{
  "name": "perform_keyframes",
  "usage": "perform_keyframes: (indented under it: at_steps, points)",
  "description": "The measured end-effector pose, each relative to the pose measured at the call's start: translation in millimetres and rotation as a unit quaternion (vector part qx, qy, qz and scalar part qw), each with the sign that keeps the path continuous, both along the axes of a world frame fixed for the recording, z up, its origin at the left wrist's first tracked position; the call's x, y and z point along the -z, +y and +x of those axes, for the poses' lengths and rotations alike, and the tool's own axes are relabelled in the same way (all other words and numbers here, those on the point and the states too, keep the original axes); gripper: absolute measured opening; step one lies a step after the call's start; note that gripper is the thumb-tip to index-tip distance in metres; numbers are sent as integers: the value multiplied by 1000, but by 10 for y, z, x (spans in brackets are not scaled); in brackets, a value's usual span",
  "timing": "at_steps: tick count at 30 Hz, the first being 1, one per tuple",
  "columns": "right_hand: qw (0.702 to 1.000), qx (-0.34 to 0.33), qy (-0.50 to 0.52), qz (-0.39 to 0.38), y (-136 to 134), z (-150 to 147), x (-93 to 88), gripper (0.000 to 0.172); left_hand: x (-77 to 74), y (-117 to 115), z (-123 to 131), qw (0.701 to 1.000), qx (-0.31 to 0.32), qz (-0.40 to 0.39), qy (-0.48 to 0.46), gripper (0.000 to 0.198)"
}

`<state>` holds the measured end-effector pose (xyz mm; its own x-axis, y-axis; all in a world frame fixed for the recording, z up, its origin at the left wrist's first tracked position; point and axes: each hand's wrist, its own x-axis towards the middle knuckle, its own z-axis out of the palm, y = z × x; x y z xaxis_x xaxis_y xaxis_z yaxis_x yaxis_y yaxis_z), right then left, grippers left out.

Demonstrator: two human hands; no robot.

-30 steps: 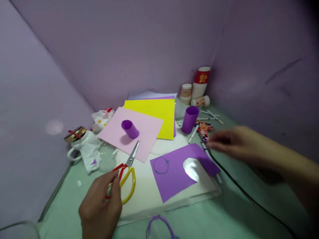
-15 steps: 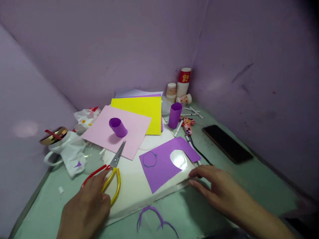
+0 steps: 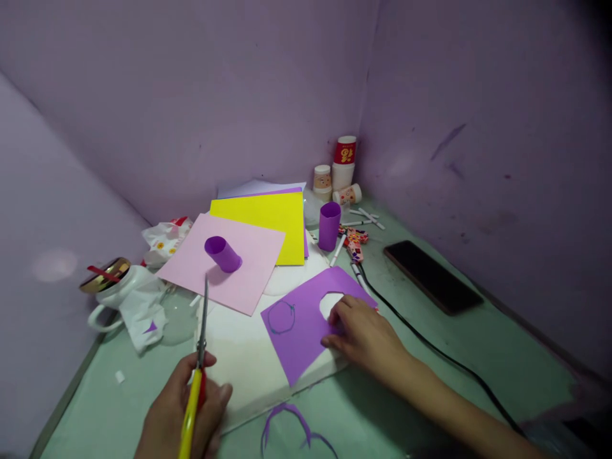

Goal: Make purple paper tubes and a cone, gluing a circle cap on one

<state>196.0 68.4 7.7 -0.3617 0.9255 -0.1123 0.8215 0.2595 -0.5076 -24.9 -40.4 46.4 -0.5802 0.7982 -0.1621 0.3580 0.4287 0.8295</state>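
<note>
My left hand [image 3: 165, 414] is closed round the yellow-and-red handles of a pair of scissors [image 3: 192, 408], whose blades point up and away from me. My right hand [image 3: 368, 335] is over the right part of a purple paper sheet [image 3: 302, 338], beside its cut-out gap. Its thumb and fingers are bent but apart, at the sheet's surface; whether they touch it is hard to see. A pen-drawn circle marks the sheet's left side. Beneath lies a white board [image 3: 229, 376]. One purple paper tube [image 3: 225, 256] leans on pink paper [image 3: 253, 290]; another purple tube [image 3: 329, 228] stands upright farther back.
Yellow paper [image 3: 282, 226] lies behind the pink sheet. Paper cups [image 3: 343, 172] stand in the corner. A phone [image 3: 433, 275] and black cable [image 3: 430, 341] lie right; a white mug [image 3: 115, 296] is left. Purple paper scraps [image 3: 287, 408] lie in front.
My right hand has moved left from the board's edge onto the purple sheet. The scissors have turned more upright and edge-on in my left hand, their blades now closer together in view.
</note>
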Motion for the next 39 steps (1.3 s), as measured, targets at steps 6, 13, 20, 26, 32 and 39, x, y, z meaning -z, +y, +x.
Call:
perform_keyframes:
  at_steps: [6,13,20,26,32,39]
  points:
    - [960,-11,229,-160,50,111,24,2,74,296,13,995,10,57,-76,48]
    - [909,-83,366,-179,249,152,-277,4,142,518,16,972,136,82,-172,45]
    - [865,-211,316,-326,546,-4,-304,34,62,666,17,953,176,128,-210,45]
    - [804,-253,373,-387,545,-119,-143,49,-73,762,74,949,206,116,-209,42]
    - [701,-178,533,-439,499,-31,-36,62,-17,751,114,949,71,220,-215,45]
    - [749,-94,561,-340,375,-232,-78,49,10,702,221,924,-23,297,-239,46]
